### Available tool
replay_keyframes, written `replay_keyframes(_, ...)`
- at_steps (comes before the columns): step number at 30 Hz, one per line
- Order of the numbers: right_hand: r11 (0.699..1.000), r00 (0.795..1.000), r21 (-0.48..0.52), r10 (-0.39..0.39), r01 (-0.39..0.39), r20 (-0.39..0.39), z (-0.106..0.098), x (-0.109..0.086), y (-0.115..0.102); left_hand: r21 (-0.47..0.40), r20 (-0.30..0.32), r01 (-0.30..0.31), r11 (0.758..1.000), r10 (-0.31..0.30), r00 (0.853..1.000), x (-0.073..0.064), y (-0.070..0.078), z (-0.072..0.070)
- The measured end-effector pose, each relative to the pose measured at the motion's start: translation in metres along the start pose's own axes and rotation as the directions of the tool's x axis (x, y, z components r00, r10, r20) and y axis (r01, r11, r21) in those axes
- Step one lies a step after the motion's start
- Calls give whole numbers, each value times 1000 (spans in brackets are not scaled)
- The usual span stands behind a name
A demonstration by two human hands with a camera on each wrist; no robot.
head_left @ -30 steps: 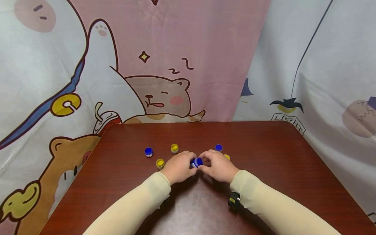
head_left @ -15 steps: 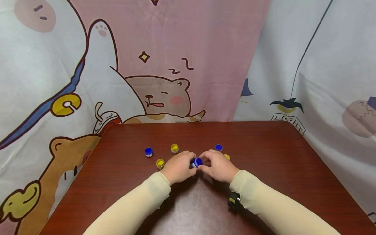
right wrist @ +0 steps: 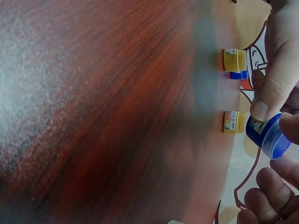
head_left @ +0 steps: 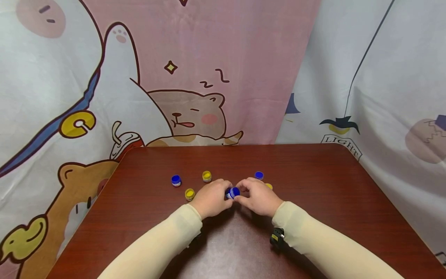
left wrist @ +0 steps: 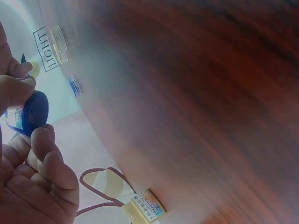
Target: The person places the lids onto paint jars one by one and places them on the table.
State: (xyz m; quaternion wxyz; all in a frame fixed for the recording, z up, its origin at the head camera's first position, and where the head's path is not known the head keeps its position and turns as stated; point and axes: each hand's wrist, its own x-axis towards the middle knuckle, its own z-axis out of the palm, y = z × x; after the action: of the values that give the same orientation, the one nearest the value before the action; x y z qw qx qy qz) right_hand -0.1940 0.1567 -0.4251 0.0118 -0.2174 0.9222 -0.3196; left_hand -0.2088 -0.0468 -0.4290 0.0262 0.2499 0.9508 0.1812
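Observation:
A small blue paint jar point(head_left: 232, 193) is held tilted above the table, between both hands. My left hand point(head_left: 210, 197) grips its body; in the right wrist view the left thumb point(right wrist: 268, 105) presses by the label. My right hand point(head_left: 260, 197) has its thumb and fingertips at the see-through lid point(right wrist: 275, 142), pinching it. In the left wrist view the jar's dark blue base point(left wrist: 37, 112) faces the camera. Left of the hands stand a yellow jar point(head_left: 189, 194), another yellow jar point(head_left: 207, 176) and a blue jar point(head_left: 176, 180).
Behind the right hand stand a blue jar point(head_left: 259, 175) and a yellow jar point(head_left: 269, 186), the latter mostly hidden by the hand. The brown wooden table point(head_left: 313, 170) ends at a printed cloth point(head_left: 258, 77). A black device point(head_left: 277, 237) sits under the right wrist.

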Motion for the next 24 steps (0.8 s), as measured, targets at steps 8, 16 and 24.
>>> replay_keyframes(8, 1000, 1000, 22, 3, -3, 7, 0, 0, 0, -5, -7, -8, 1000, 8, 1000, 0, 0, -1)
replay_keyframes(16, 1000, 1000, 6, 11, -11, 6, -1, 0, 1, -1, 4, -8, 1000, 8, 1000, 0, 1, -1)
replay_keyframes(24, 1000, 1000, 21, -12, 12, 2, -2, -1, 1, -7, -2, -11, 1000, 11, 1000, 0, 0, -1)
